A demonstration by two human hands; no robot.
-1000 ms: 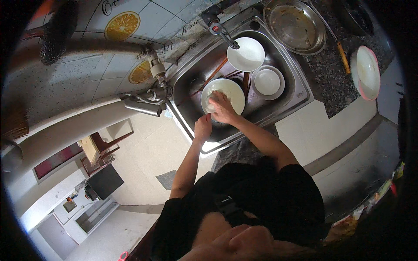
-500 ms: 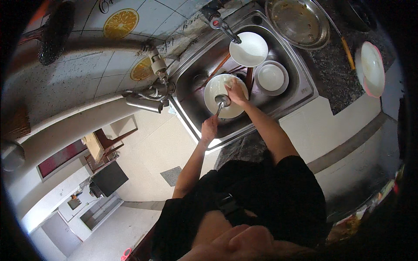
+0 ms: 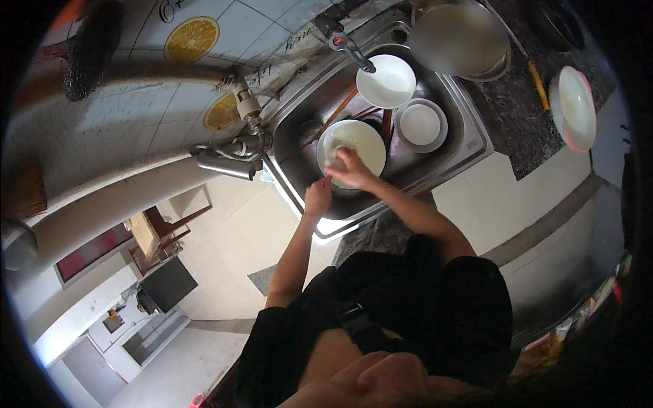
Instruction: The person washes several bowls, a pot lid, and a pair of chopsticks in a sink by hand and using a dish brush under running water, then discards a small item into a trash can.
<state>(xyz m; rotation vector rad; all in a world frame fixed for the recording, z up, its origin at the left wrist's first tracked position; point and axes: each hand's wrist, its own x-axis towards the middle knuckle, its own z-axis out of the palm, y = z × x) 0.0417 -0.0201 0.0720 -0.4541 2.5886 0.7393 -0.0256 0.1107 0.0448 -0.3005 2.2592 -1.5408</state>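
Observation:
My left hand is closed on the handle of a metal ladle, which is mostly hidden by my hands now. Closed against the ladle just above it is my right hand, with a pale, sponge-like pad that is blurred and hard to make out. Both hands work over a large white bowl in the steel sink. Behind it, a second white bowl sits under the faucet. A smaller white bowl is nested in another one at the sink's right side.
Chopsticks lie in the basin behind the large bowl. On the dark counter to the right are a round metal pan, partly blurred, an orange-handled utensil and a pink-rimmed bowl. A wall tap with a hose juts out at left.
My right hand has come down and left, from the bowl's far side onto the ladle. My left hand has shifted slightly left. The ladle's head, plain before, is now covered or blurred.

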